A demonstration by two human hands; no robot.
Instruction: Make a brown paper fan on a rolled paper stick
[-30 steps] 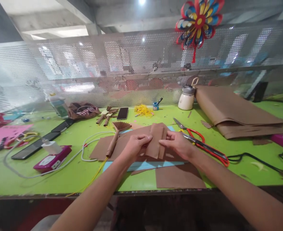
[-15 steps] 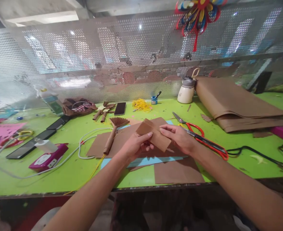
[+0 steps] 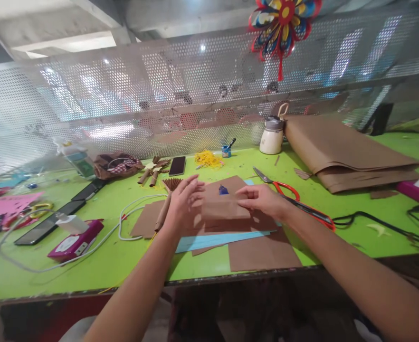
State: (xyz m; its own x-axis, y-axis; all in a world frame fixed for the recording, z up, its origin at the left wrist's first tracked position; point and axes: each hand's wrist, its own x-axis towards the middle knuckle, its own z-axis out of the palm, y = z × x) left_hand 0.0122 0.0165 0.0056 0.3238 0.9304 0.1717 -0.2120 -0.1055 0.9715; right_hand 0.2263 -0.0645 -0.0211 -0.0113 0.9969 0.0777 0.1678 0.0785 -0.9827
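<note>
My right hand [image 3: 264, 200] pinches the right end of a small folded piece of brown paper [image 3: 221, 209], held over the larger brown paper sheets. My left hand [image 3: 185, 202] is off the piece, just left of it, with fingers apart and nothing in them. Behind the piece a small dark blue object [image 3: 223, 190] shows; its kind I cannot make out. Beside my left hand lies a rolled brown paper tube [image 3: 164, 213] with a pleated paper fan [image 3: 171, 184] at its top. Light blue paper [image 3: 223, 241] sticks out under the brown sheets.
Orange-handled scissors [image 3: 286, 190] and a black-and-orange tool [image 3: 316, 214] lie to the right. A folded brown paper stack [image 3: 352, 147] and a white bottle [image 3: 271, 138] stand behind. At left are a purple power adapter [image 3: 76, 240], a white cable [image 3: 120, 223] and phones.
My left hand has let go of the brown paper piece and moved left, its fingers opening. The piece is now turned level in my right hand, and the dark blue object shows behind it.
</note>
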